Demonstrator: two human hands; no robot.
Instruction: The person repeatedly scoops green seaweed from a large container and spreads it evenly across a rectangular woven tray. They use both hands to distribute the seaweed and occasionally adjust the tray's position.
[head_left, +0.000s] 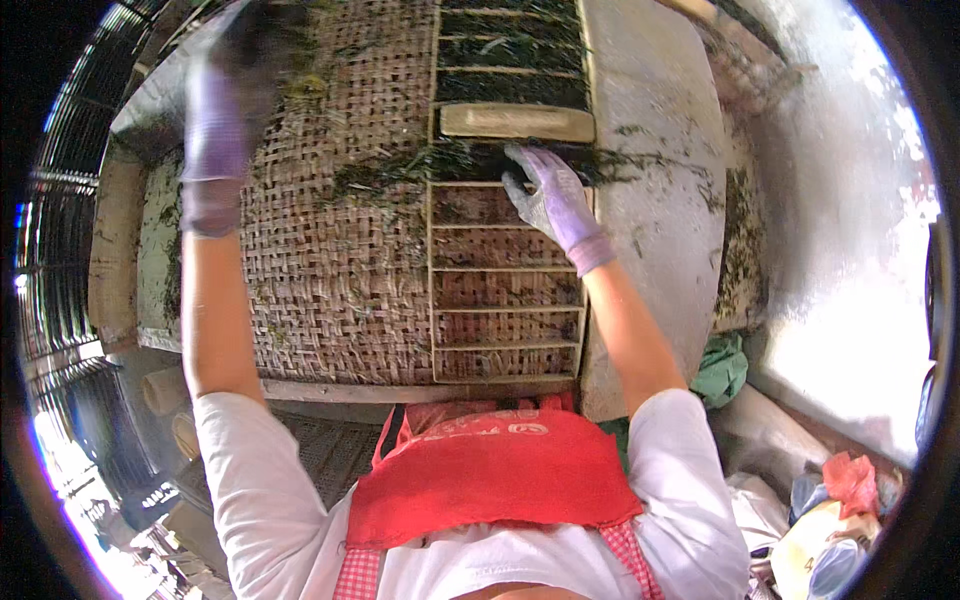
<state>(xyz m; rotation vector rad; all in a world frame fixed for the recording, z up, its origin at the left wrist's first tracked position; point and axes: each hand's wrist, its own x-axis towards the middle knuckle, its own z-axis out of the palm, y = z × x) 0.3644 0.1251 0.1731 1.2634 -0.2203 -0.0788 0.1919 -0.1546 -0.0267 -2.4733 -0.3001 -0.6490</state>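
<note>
My right hand (551, 196), in a purple and grey work glove, reaches over a long slatted frame (506, 309) with several rectangular compartments. Its fingertips touch dark green shredded plant material (469, 161) in one compartment, and the thumb stands apart from the fingers. Just beyond them, a pale wooden bar (517, 122) lies across the frame. My left hand (251, 67), gloved too, is stretched out at the upper left over a woven bamboo mat (337, 247). Motion blur hides its fingers and anything in them. Dark green shreds fill the far compartments; the near ones show mostly mat.
A smooth grey board (652, 225) with scattered shreds lies to the frame's right. A wooden rail (352, 391) runs along the near edge. Green cloth or plastic (721, 369) hangs at the right, and bags (821, 540) lie at the lower right.
</note>
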